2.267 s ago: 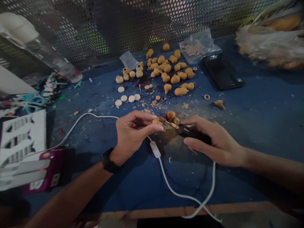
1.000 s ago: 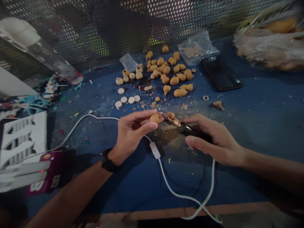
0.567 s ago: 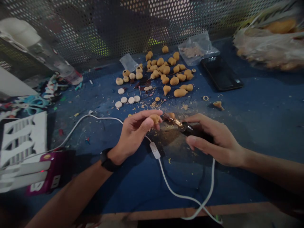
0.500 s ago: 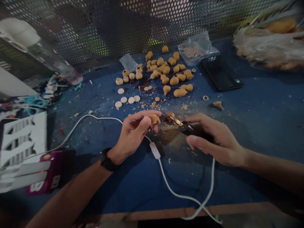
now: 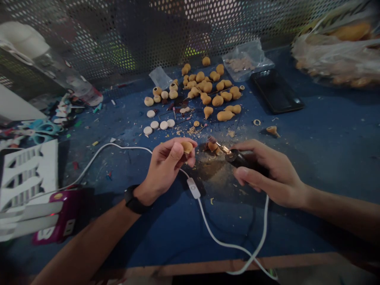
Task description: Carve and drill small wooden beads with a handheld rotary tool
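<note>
Between the thumb and fingers of my left hand (image 5: 166, 164) is a small tan gourd piece (image 5: 187, 147), partly hidden by the fingertips. My right hand (image 5: 267, 172) is wrapped round a black rotary tool (image 5: 237, 158) with a metal collet and a dark bit (image 5: 212, 139) that points left. A gap separates the bit from the gourd piece. Beneath the bit, brown gourd scraps (image 5: 212, 148) lie among pale dust. A white cord with an inline switch (image 5: 193, 188) runs below both hands.
Several small gourds (image 5: 217, 101) lie towards the back, with white discs (image 5: 164, 125) to their left. A phone (image 5: 277, 92) lies at the right, beside plastic bags (image 5: 246, 61). At the left are scissors (image 5: 44, 128), a bottle (image 5: 74, 81) and a purple box (image 5: 61, 215).
My left hand has shifted slightly left and turned the gourd piece. The rotary tool has moved a little right, widening the gap between the bit and the piece.
</note>
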### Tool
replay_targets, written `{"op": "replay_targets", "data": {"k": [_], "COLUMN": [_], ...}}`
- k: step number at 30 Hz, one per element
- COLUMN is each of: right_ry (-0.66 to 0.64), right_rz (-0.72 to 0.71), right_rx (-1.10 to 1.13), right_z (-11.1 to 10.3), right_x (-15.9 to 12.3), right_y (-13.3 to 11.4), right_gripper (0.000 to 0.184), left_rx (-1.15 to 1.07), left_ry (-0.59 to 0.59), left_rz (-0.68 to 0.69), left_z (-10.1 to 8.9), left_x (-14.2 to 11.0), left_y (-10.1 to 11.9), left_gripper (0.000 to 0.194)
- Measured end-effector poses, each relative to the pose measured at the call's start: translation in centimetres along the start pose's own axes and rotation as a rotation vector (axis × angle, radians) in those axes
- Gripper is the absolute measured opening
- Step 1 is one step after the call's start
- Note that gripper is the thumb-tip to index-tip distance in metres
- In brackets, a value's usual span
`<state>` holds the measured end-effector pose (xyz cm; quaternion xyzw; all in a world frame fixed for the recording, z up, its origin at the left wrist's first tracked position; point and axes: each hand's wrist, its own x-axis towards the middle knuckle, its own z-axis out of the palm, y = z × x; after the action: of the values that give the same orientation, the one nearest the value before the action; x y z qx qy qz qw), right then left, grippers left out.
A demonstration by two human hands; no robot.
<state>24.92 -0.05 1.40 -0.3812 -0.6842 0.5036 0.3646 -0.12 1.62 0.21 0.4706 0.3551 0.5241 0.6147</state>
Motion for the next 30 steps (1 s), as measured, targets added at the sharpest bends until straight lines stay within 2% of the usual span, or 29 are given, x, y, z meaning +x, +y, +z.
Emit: {"op": "replay_targets", "data": {"k": [20, 30], "right_ry": [0.023, 0.004], "right_rz": [0.037, 0.033], "right_rx": [0.010, -0.005], "right_z": [0.09, -0.10], "right_x": [-0.17, -0.20], "right_y": [0.36, 0.49], "right_gripper": [0.026, 0.029], "left_rx": [-0.075, -0.055], "left_ry": [0.038, 0.022], "left_rz": [-0.072, -0.059], "left_z": [0.81, 0.98], "left_x": [0.45, 0.50], "left_y": [0.65, 0.77], "left_gripper": [0.060, 0.065]}}
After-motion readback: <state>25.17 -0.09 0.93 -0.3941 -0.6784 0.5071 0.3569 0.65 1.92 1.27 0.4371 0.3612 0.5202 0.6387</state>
